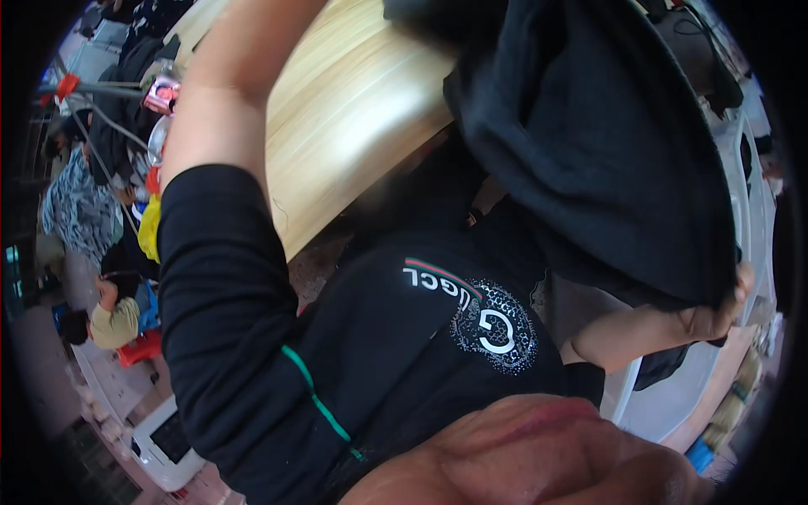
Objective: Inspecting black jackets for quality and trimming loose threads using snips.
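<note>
R hand pinches dark garment hem over wood surface, L hand out of frame, can't tell grip; keep hem taut w/ even pull.

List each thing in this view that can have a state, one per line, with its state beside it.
dark cloth: lifted off the table, hanging in folds, pinched at its lower edge.
right hand: shut on the dark cloth's edge.
left hand: out of view above the frame; only the raised forearm shows.
wooden table: bare where it shows, partly hidden by the cloth.
white chair: standing behind the cloth.
</note>
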Motion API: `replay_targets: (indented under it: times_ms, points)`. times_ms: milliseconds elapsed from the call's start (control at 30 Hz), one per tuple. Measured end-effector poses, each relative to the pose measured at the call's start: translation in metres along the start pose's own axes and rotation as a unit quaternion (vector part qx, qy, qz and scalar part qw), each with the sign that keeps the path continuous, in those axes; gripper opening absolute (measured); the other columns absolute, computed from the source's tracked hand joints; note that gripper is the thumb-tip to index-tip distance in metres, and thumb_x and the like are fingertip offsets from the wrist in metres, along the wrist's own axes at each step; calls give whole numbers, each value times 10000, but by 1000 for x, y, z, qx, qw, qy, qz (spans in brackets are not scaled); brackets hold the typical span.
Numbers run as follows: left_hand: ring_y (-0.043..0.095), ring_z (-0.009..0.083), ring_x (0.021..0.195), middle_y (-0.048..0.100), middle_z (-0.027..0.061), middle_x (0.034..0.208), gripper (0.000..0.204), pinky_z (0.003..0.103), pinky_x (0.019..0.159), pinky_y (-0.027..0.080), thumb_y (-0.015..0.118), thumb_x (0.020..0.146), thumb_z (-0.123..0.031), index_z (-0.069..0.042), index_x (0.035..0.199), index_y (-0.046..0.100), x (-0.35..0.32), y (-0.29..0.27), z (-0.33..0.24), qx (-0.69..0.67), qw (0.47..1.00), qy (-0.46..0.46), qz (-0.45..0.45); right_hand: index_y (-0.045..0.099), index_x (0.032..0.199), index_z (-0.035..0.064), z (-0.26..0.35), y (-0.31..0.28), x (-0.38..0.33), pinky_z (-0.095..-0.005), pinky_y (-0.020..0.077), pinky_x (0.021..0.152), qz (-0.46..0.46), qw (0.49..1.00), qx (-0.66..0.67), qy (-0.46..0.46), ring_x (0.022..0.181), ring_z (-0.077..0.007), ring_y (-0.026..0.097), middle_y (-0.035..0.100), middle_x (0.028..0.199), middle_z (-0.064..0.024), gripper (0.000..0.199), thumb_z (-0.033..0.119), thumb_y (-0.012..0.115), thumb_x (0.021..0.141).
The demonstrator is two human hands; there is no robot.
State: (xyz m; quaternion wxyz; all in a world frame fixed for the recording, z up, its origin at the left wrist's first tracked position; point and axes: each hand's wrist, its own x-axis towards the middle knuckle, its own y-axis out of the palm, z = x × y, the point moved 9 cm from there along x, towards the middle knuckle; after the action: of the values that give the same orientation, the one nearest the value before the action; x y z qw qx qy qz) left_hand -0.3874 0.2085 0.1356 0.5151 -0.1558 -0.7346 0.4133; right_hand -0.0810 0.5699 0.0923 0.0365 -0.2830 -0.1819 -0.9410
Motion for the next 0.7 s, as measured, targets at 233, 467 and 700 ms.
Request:
replay_targets:
  times_ms: [233, 467, 700]
  points:
    - [676, 301, 820, 702, 149, 852, 201, 379, 746, 526, 705, 794, -243, -65, 887, 712, -93, 84, 20, 30, 973, -149, 175, 651, 1171, -38, -32, -55, -44, -250, 450, 947, -222, 894, -360, 147, 1015, -162, 623, 658, 1151, -114, 287, 21, 644, 889]
    - [646, 175, 745, 693, 32, 867, 262, 302, 701, 523, 694, 863, -244, -53, 1042, 692, -166, 79, 119, -237, 861, -433, 125, 686, 1076, -38, -74, -96, -99, -224, 478, 823, -140, 847, -409, 309, 860, -113, 617, 677, 969, -65, 239, 57, 716, 859]
    - [538, 234, 1170, 572, 119, 1287, 667, 327, 1009, 427, 621, 744, 9, -20, 1390, 455, -190, 101, 28, -242, 884, -266, 299, 625, 1135, -41, -56, -118, -113, -226, 514, 831, -289, 882, -322, 185, 887, -135, 643, 674, 1005, -95, 243, 96, 640, 935]
